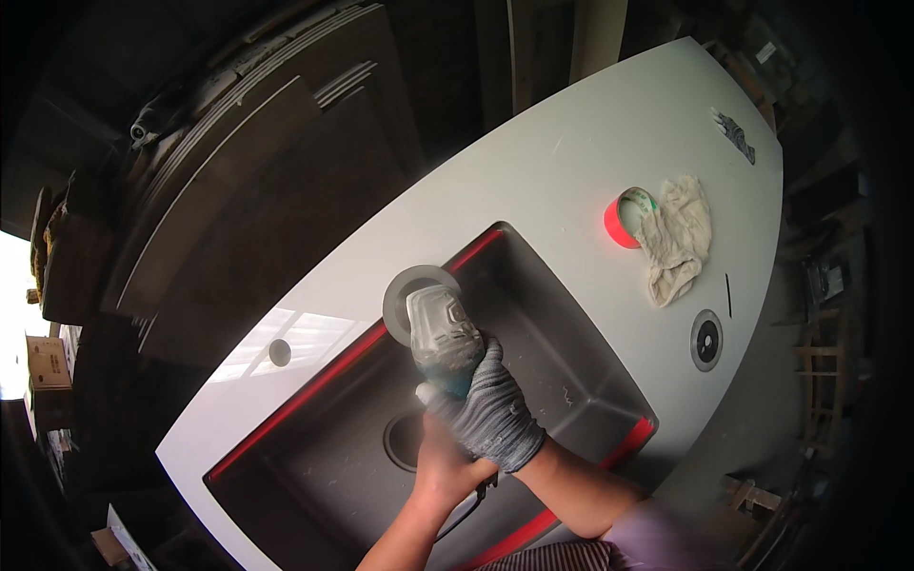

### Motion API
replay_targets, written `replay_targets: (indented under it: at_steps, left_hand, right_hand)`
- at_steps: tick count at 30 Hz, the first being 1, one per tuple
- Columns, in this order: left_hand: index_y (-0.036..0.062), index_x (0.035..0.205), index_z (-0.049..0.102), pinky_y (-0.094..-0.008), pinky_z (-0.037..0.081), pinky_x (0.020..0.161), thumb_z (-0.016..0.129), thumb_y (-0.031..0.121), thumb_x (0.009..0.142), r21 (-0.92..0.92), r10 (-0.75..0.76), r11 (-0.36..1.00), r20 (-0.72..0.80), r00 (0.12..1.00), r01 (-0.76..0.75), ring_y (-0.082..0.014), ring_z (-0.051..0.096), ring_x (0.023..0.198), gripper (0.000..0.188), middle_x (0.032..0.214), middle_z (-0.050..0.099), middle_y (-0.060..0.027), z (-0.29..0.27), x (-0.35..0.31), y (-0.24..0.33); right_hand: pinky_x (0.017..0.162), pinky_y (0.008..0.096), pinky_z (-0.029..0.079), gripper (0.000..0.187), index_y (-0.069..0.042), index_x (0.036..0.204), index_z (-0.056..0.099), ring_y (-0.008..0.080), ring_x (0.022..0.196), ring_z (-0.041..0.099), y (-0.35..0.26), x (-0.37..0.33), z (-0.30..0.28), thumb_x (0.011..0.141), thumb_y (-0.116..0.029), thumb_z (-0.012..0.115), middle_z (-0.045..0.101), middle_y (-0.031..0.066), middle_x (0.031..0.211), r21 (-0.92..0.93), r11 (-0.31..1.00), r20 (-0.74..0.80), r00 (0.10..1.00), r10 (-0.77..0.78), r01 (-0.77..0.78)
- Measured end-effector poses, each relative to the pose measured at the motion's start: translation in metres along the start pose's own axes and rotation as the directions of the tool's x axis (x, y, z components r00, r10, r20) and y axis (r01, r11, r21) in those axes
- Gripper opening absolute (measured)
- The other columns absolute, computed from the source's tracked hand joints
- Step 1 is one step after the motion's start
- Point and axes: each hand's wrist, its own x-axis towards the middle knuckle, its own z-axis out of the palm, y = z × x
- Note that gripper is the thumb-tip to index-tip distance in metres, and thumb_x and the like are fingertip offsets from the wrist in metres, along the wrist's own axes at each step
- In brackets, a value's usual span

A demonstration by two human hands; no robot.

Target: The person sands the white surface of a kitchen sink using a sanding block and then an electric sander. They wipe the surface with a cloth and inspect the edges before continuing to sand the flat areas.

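Note:
Both my hands are closed around an angle grinder [446, 333], held over the far left edge of a dark grey sink [562, 371]. My left hand [446, 466], bare and a little blurred, grips the rear of the tool's body. In front of it, my right hand [497, 419] wears a grey knitted glove and wraps the body nearer the head. The tool's round grey disc [398, 300] overlaps the sink's rim and the white countertop [533, 181]; whether it touches them I cannot tell. Red tape [314, 395] runs along the sink's edges.
On the countertop's right side lie a roll of red tape [621, 221], a crumpled cream cloth [681, 238], a grey glove [733, 136], a thin dark stick [729, 295] and a round drain fitting [706, 340]. Large panels [219, 181] lean beyond the far left edge.

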Motion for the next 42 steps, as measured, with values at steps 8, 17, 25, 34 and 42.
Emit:
replay_targets:
  at_steps: [8,17,25,34,42]
  left_hand:
    - [-0.0039,0.135,0.036,-0.0454,0.052,0.088,0.089,0.029,0.065,0.096,-0.078,0.992,-0.036,0.996,0.081,-0.0417,0.064,0.103,0.093,0.117,0.058,-0.0256,-0.012,-0.032,0.020]
    - [-0.0029,0.137,0.041,-0.0452,0.051,0.091,0.088,0.031,0.068,0.029,-0.012,1.000,0.028,1.000,0.012,-0.0412,0.063,0.108,0.090,0.123,0.058,-0.0259,0.005,-0.007,0.028]
    - [-0.0073,0.135,0.029,-0.0387,0.049,0.097,0.091,0.025,0.066,0.036,-0.025,0.999,0.040,0.999,0.024,-0.0286,0.065,0.112,0.098,0.122,0.062,-0.0223,0.018,0.028,0.016]
    - [-0.0056,0.135,0.029,-0.0390,0.050,0.096,0.091,0.026,0.067,0.092,-0.040,0.995,0.039,0.998,0.037,-0.0289,0.065,0.113,0.098,0.124,0.061,-0.0229,0.018,0.042,0.021]
    - [-0.0051,0.135,0.028,-0.0388,0.050,0.095,0.092,0.028,0.066,0.015,-0.094,0.996,0.062,0.994,0.093,-0.0299,0.065,0.111,0.100,0.123,0.060,-0.0232,0.013,0.040,0.032]
  right_hand:
    - [0.085,0.0451,0.055,0.093,0.004,0.140,0.024,0.0379,0.096,0.069,-0.005,-0.026,0.004,0.076,-0.027,0.084,0.066,0.0235,0.109,0.060,0.985,-0.014,0.986,-0.164,0.164]
    - [0.084,0.0431,0.055,0.092,0.004,0.140,0.022,0.0342,0.095,0.069,0.017,-0.011,-0.011,0.078,-0.029,0.082,0.065,0.0217,0.110,0.133,0.977,-0.104,0.983,-0.152,0.166]
    - [0.095,0.0420,0.050,0.101,0.006,0.141,0.030,0.0331,0.109,0.061,0.002,0.016,-0.032,0.074,-0.046,0.085,0.057,0.0240,0.125,0.094,0.995,-0.113,0.993,0.022,-0.012]
    - [0.095,0.0418,0.050,0.100,0.007,0.141,0.030,0.0340,0.110,0.062,0.007,0.031,-0.031,0.075,-0.045,0.084,0.057,0.0248,0.125,0.112,0.991,-0.177,0.983,-0.047,0.068]
    - [0.089,0.0449,0.053,0.093,0.007,0.141,0.027,0.0386,0.102,0.065,0.003,0.027,-0.028,0.078,-0.036,0.080,0.062,0.0261,0.117,0.008,0.997,-0.155,0.985,-0.079,0.081]
